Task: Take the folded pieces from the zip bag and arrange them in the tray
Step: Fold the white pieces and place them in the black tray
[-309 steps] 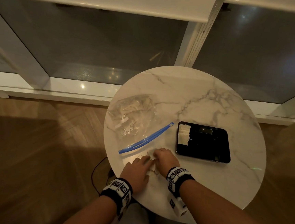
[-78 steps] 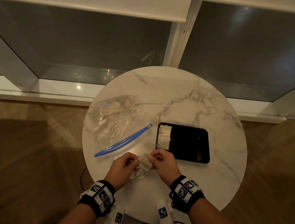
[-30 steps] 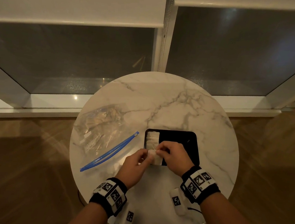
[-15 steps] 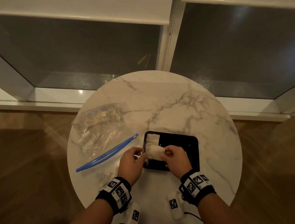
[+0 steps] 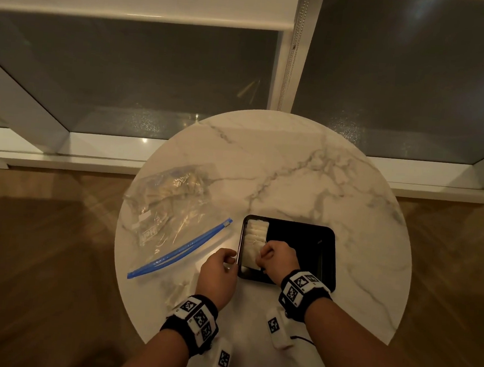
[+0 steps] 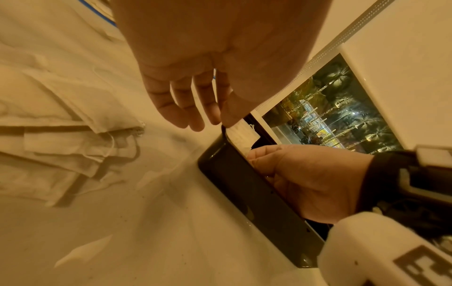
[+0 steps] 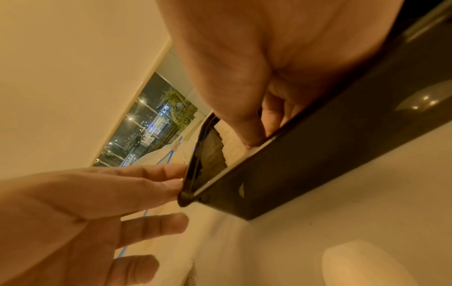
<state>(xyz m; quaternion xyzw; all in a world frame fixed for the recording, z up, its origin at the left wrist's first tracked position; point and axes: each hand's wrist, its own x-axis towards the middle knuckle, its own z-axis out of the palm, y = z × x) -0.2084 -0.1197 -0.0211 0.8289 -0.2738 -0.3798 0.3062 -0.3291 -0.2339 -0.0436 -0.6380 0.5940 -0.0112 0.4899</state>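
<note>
Marble table, window behind. Tray: folded pieces rowed at its left end. Zip bag: left of tray, more inside.
Risk: row may topple if pressed unevenly.
Right hand: curled, pinching nearest piece.
Left hand: relaxed, fingers touching tray's edge.

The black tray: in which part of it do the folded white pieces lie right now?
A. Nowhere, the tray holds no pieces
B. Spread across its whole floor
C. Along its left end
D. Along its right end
C. In the head view the folded white pieces form a column against the left end of the black tray, whose remaining floor shows bare and dark where the right hand does not cover it.
</note>
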